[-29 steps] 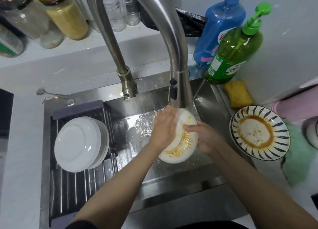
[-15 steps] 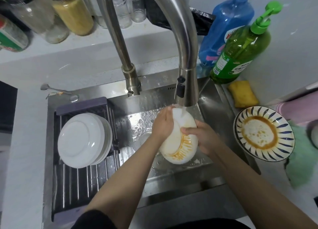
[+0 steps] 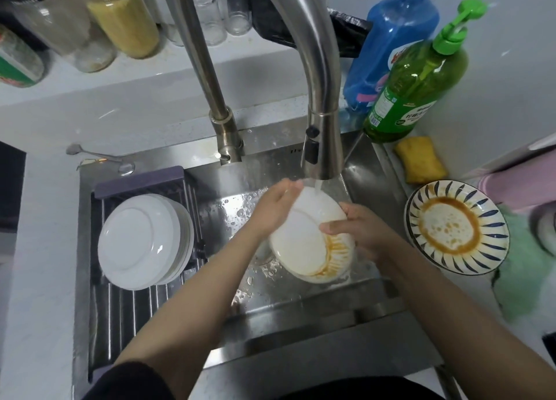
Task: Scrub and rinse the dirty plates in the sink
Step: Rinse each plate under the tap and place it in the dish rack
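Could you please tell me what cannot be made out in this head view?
- Sink drain: hidden by the white plates in the left hand and right hand.
- Jars: tops cut off by the upper edge.
- Green bottle label: too small to read.
- Pink object: cut off at the right edge.

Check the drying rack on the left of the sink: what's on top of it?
A stack of clean white plates lies on the drying rack. The top plate shows fully; those beneath show only rim edges, so the count is unclear. The rack bars under them are hidden.
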### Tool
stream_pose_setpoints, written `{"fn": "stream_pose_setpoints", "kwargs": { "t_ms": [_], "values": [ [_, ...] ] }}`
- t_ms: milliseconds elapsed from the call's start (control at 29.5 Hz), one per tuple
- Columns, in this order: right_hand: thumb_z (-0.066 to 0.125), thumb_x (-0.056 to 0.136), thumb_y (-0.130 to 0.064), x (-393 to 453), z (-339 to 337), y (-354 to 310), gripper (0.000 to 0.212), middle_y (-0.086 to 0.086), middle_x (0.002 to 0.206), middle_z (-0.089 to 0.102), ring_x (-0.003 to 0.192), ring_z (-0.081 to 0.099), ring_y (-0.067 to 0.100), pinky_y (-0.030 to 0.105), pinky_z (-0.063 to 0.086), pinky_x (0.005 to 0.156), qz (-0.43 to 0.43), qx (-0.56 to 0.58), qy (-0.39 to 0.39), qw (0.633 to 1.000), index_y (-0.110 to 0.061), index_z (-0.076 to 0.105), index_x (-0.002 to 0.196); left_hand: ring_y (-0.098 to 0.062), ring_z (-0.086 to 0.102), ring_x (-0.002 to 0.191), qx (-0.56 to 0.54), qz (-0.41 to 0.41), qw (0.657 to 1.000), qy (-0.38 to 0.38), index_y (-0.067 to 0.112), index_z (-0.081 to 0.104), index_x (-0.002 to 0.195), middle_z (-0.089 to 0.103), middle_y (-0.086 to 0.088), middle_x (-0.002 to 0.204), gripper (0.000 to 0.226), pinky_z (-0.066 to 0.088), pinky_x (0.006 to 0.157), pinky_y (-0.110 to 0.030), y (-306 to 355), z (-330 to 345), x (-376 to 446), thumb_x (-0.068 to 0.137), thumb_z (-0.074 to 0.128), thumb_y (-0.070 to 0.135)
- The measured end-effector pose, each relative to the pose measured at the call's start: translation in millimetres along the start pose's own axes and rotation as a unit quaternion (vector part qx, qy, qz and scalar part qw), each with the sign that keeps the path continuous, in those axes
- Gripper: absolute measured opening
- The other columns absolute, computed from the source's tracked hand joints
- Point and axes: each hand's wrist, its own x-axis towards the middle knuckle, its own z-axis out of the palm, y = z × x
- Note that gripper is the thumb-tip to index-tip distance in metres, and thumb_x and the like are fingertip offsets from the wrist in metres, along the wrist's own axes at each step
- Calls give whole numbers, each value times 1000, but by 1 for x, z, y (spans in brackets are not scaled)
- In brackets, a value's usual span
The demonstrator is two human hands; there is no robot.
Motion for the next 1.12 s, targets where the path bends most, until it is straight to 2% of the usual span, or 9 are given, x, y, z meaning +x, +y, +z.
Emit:
{"fn": "stream_pose_setpoints", "kwargs": {
  "t_ms": [102, 238, 373, 543, 645, 815, 951, 1018, 1120],
  "values": [
    [62, 81, 9, -1, -3, -5, 33, 16, 97, 72, 86, 70, 28, 34, 59, 69, -1, -49, -39, 998, -2, 62, 112, -18, 55, 65, -66, -95, 992, 43, 12, 55, 73, 56, -7, 70, 42, 40, 62, -28, 5, -7, 6, 95, 50, 47],
    [72, 71, -4, 7, -14, -10, 44, 20, 102, 70, 93, 68, 35, 38, 57, 73, 21, -89, -94, 991, -3, 62, 114, -25, 67, 89, -93, -238, 967, -2, 11, 67, 106, 70, -9, 95, 67, 52, 84, -34, 9, -14, 6, 87, 43, 71],
    [73, 67, -5, 16, -28, -20, 39, 17, 91, 72, 83, 69, 31, 36, 59, 69, 30, -57, -68, 996, -3, 64, 104, -23, 70, 92, -160, -181, 962, -124, 14, 68, 108, 74, -9, 99, 70, 55, 90, -40, 0, -28, -12, 65, 71, 69],
    [77, 71, -28, 38, -22, -30, 42, 18, 99, 71, 90, 69, 34, 45, 55, 83, 21, -154, -18, 988, -5, 67, 105, -23, 69, 101, -277, -203, 899, -271, 8, 64, 114, 72, -10, 108, 85, 57, 83, -37, -14, -32, -29, 39, 97, 31],
    [63, 89, -38, 50, 2, -29, 21, 7, 98, 71, 86, 69, 24, 38, 56, 77, 8, -211, 75, 974, -21, 71, 99, -27, 68, 102, -301, -206, 906, -213, 3, 63, 115, 70, -15, 111, 71, 55, 89, -41, -15, -26, -35, 52, 93, 16],
    [28, 92, -62, 64, 34, 11, 55, 6, 123, 55, 115, 49, 32, 42, 37, 95, -20, -410, 296, 863, -26, 59, 120, -29, 70, 87, -390, -231, 890, -41, -1, 62, 111, 72, -17, 98, 41, 59, 76, -42, -18, -10, -52, 72, 74, -4],
    [31, 100, -45, 63, 23, 12, 37, 5, 94, 53, 92, 49, 22, 32, 37, 79, 44, -253, 266, 929, -20, 58, 99, -34, 67, 98, -458, -234, 858, 8, -2, 62, 112, 69, -22, 108, 48, 54, 88, -50, -30, -6, -69, 66, 78, 1],
    [32, 101, -38, 60, 23, 11, 32, 0, 85, 52, 86, 48, 20, 27, 35, 69, -3, -273, 253, 928, -23, 59, 93, -33, 66, 99, -489, -232, 841, 18, -2, 61, 115, 68, -22, 111, 50, 56, 84, -48, -34, -6, -73, 67, 75, 1],
    [32, 90, -67, 57, 28, 14, 51, -4, 95, 56, 90, 50, 18, 33, 43, 80, -24, -385, 224, 895, -28, 56, 111, -34, 66, 99, -506, -226, 832, 30, -3, 56, 124, 67, -22, 111, 60, 58, 78, -47, -36, -8, -75, 66, 70, 6]
  ]
}}
